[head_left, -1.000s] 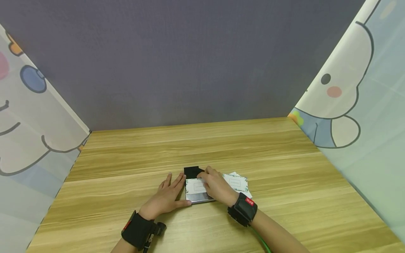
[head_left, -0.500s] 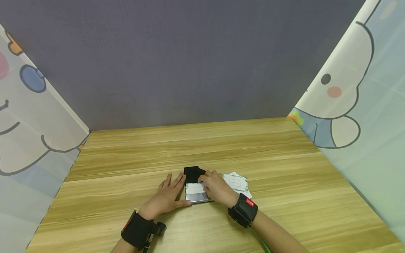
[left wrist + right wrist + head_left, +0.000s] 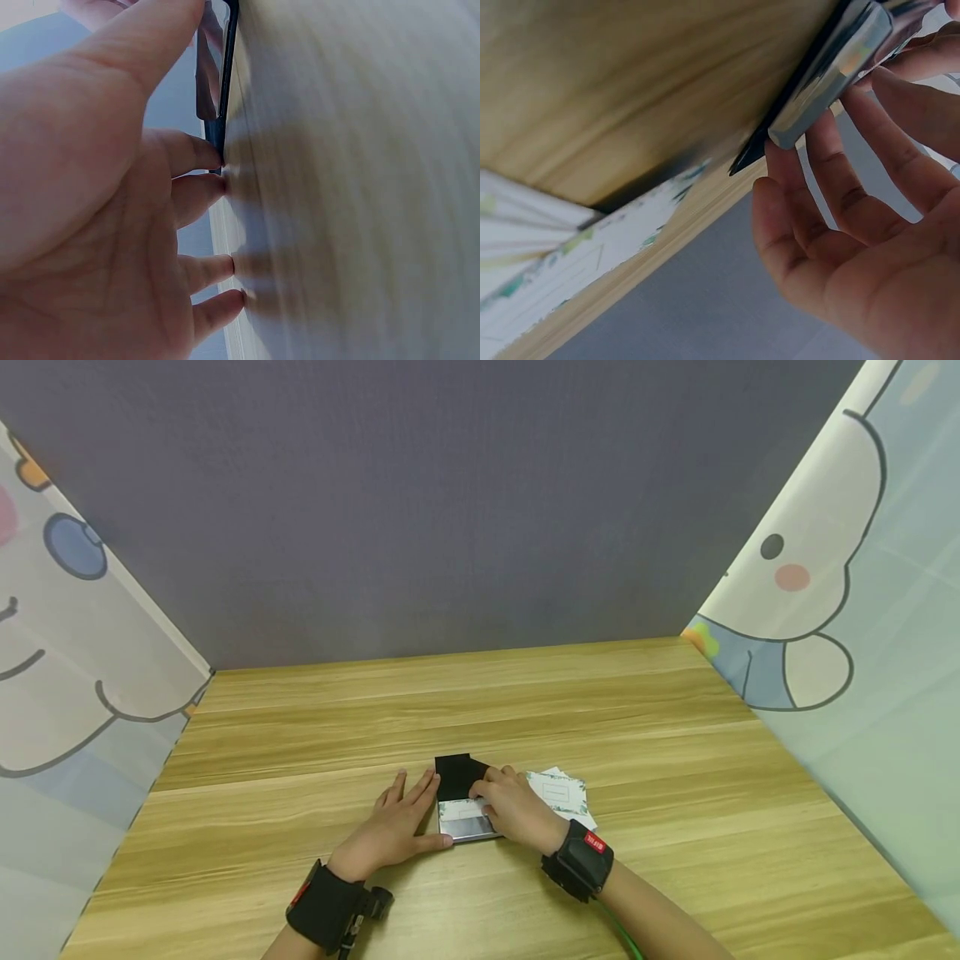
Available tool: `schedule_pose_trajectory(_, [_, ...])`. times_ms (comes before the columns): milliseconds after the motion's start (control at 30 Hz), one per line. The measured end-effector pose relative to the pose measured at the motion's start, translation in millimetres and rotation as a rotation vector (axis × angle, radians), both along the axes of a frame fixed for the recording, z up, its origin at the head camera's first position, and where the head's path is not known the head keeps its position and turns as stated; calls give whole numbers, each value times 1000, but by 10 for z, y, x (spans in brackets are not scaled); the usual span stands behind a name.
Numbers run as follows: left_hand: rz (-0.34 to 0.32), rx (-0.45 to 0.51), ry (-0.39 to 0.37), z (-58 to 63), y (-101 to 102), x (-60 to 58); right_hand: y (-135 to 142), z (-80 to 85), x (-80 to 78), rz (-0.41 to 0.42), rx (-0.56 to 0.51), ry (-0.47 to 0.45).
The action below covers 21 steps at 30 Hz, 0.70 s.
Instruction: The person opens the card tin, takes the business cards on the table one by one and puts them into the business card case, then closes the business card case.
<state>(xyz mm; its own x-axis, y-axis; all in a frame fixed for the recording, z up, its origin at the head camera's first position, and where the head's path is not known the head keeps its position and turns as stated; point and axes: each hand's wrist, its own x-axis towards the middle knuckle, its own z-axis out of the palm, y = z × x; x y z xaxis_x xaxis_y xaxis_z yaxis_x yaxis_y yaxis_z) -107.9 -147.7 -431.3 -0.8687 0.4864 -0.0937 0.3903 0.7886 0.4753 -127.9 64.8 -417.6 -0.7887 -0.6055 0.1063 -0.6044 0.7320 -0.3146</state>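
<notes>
A card case, with a black flap (image 3: 456,778) opened away from me and a shiny silver front pocket (image 3: 467,829), lies on the table. A white card (image 3: 456,810) with leaf print sits partly behind the silver pocket. My left hand (image 3: 397,831) lies flat with straight fingers along the case's left side, its thumb touching the near left corner. With curled fingers, my right hand (image 3: 517,810) holds the card from above at its right part, covering much of it. In the right wrist view, its fingers run along the silver edge of the case (image 3: 832,82).
Several loose white cards (image 3: 558,793) with leaf print lie fanned just right of the right hand. The wooden table (image 3: 337,718) meets a grey back wall (image 3: 450,527). Cartoon-printed sheets (image 3: 810,568) stand at both sides.
The card has slid toward me, deeper behind the silver pocket, and more of the black flap shows. My right hand has shifted slightly toward me; my left hand has stayed in place.
</notes>
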Motion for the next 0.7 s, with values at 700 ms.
schedule_pose_trajectory(700, [1, -3, -2, 11, 9, -2, 366, 26, -36, -120, -76, -18])
